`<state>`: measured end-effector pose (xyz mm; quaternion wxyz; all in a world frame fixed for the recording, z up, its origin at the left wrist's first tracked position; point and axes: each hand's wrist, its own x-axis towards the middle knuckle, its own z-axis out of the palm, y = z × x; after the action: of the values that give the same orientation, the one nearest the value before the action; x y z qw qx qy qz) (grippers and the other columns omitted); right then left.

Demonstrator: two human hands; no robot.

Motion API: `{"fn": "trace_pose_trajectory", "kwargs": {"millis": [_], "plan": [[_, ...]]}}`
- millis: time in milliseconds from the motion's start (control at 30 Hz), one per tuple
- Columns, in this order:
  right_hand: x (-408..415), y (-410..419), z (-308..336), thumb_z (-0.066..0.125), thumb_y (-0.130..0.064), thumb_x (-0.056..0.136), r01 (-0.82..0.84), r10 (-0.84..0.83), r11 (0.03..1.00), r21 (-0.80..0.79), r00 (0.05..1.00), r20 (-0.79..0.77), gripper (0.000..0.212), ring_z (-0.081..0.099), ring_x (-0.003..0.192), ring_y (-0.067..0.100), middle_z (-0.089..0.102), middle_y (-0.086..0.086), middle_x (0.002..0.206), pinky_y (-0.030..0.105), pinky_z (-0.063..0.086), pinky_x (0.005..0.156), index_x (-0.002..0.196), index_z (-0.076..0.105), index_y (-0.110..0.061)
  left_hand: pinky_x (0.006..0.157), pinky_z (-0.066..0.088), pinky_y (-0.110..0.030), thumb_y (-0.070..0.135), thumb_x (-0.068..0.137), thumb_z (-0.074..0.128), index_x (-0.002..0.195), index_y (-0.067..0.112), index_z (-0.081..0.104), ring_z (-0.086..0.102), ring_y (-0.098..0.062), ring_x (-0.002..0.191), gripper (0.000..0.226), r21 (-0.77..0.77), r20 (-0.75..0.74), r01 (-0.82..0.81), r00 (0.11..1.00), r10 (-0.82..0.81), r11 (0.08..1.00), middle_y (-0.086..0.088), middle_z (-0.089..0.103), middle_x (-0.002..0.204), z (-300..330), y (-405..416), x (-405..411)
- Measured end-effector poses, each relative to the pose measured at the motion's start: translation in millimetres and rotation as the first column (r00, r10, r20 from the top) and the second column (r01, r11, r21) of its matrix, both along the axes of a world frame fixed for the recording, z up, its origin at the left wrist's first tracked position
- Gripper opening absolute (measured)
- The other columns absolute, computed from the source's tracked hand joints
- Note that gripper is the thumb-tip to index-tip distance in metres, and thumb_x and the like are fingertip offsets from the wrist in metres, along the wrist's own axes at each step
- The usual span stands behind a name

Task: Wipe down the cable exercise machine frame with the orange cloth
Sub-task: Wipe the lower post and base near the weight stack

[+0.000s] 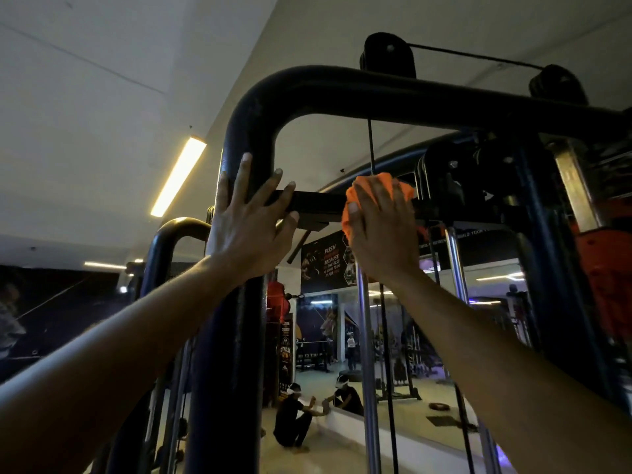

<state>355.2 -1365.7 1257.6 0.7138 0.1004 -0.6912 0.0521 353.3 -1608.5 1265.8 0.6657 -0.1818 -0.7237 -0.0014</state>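
Note:
The cable machine's black tubular frame (246,107) rises in front of me and bends right overhead. A flat black crossbar (318,201) runs right from its upright at hand height. My left hand (248,224) rests flat against the upright, fingers spread and straight, some reaching onto the crossbar's left end. My right hand (383,227) presses the orange cloth (403,188) against the crossbar further right; the cloth bunches out above and to the left of the fingers. Most of the cloth is hidden behind that hand.
Pulleys (388,54) and a cable (371,145) sit on top of the frame. Chrome guide rods (366,336) hang below the crossbar. A red weight stack (605,268) stands at the right. A wall mirror (427,354) behind reflects the gym; a person (294,419) squats on the floor before it.

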Motion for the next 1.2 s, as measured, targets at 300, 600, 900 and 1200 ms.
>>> {"fn": "trace_pose_trajectory", "kwargs": {"millis": [300,600,900,1200], "plan": [[6.0,69.8,-1.5,0.024,-0.049,0.116,0.01,-0.007,0.998,-0.07,0.999,0.048,0.059,-0.001,0.168,0.03,0.014,0.0,0.182,0.061,0.017,0.133,0.172,0.024,-0.031,0.13,-0.011,-0.062,0.066,0.101,0.004,0.171,0.04,0.008,-0.014,-0.029,0.165,0.074,-0.135,0.147,0.049,0.989,-0.028,0.99,0.0,0.001,0.181,9.8,57.6,-3.7],[3.0,69.2,-9.4,0.025,-0.043,0.117,0.08,-0.086,0.983,0.167,0.996,0.028,0.061,-0.006,0.169,0.028,0.014,0.005,0.182,0.053,0.0,0.137,0.173,0.02,-0.02,0.122,-0.023,-0.064,0.061,0.104,0.004,0.171,0.035,0.016,-0.01,-0.025,0.166,0.073,-0.124,0.147,0.106,0.985,-0.087,0.987,0.002,0.01,0.18,13.0,93.2,-3.6],[1.3,138.9,-10.0,0.027,-0.043,0.118,-0.06,0.061,0.998,-0.013,0.997,0.042,0.058,-0.015,0.168,0.028,0.005,-0.005,0.183,0.065,0.017,0.133,0.173,0.019,-0.029,0.127,-0.016,-0.064,0.063,0.102,-0.004,0.17,0.037,0.007,-0.014,-0.025,0.165,0.074,-0.174,0.098,0.067,0.994,-0.05,0.982,0.006,0.002,0.18,7.6,176.8,-9.7],[19.5,207.1,19.5,0.034,-0.041,0.117,-0.135,0.131,0.989,-0.068,0.99,-0.052,0.054,0.029,0.163,0.029,0.031,0.003,0.176,0.058,0.044,0.122,0.167,0.039,-0.02,0.133,0.002,-0.055,0.05,0.112,0.023,0.162,0.023,0.042,0.026,-0.021,0.162,0.06,-0.161,0.106,0.341,0.939,-0.327,0.926,-0.004,0.041,0.169,34.1,222.1,3.3]]}}
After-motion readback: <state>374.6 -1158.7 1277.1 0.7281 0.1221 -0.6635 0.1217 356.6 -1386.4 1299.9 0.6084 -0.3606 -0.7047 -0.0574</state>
